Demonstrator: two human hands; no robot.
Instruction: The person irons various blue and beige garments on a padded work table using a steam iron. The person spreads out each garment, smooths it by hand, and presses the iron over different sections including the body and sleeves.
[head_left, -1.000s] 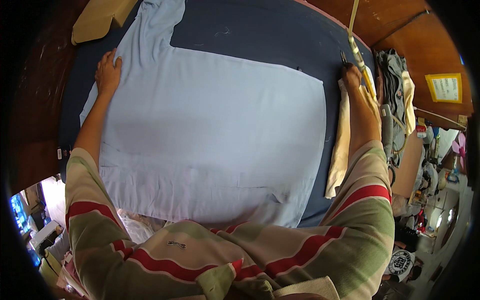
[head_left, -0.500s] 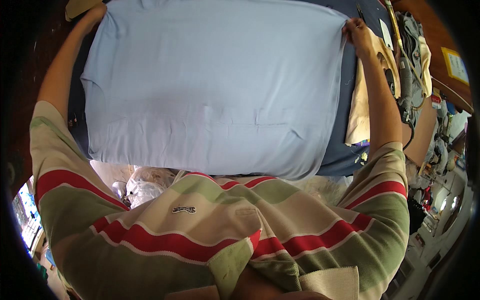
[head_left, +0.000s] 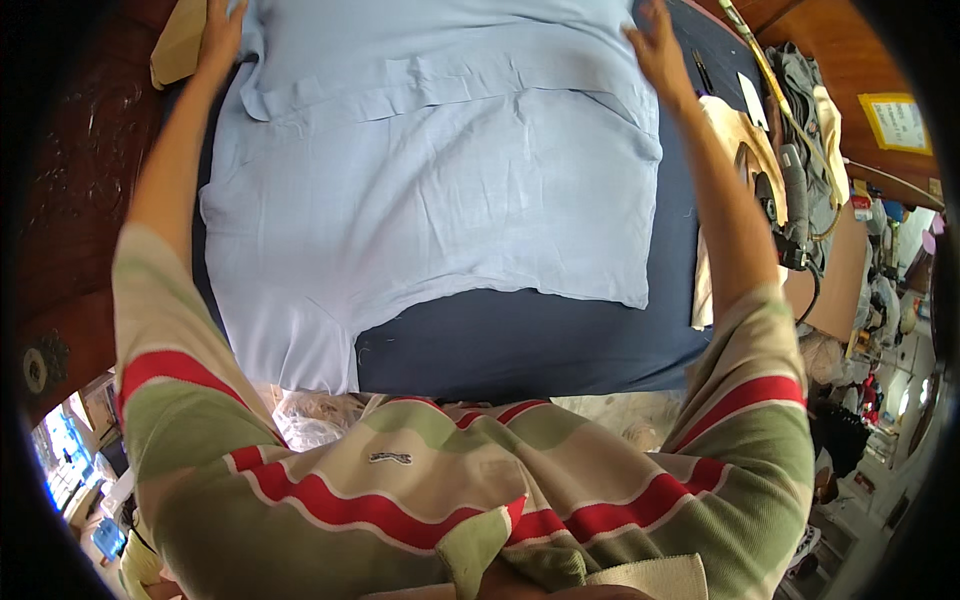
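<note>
A light blue garment (head_left: 430, 190) lies spread over a dark navy padded surface (head_left: 520, 345). A folded-over layer crosses its far part, and its near edge curves inward, with one corner hanging toward me at the left. My left hand (head_left: 222, 38) is beside the garment's far left edge, fingers apart and partly cut off by the frame. At the far right edge, my right hand (head_left: 660, 50) has its thumb and fingers spread next to the cloth. Neither hand visibly grips the fabric.
On the right, a tool with a grey handle (head_left: 793, 180), apparently an iron, rests by cream cloth (head_left: 735, 125) with a cord. Past it are grey clothing (head_left: 800, 75) and a white slip (head_left: 752, 100). Carved dark wood (head_left: 90, 200) stands left; brown card (head_left: 178, 45) lies far left.
The garment has shifted away from me and its far part is now folded over, baring navy surface nearby. Both hands have moved inward, and the right hand has let go of the cloth's corner.
</note>
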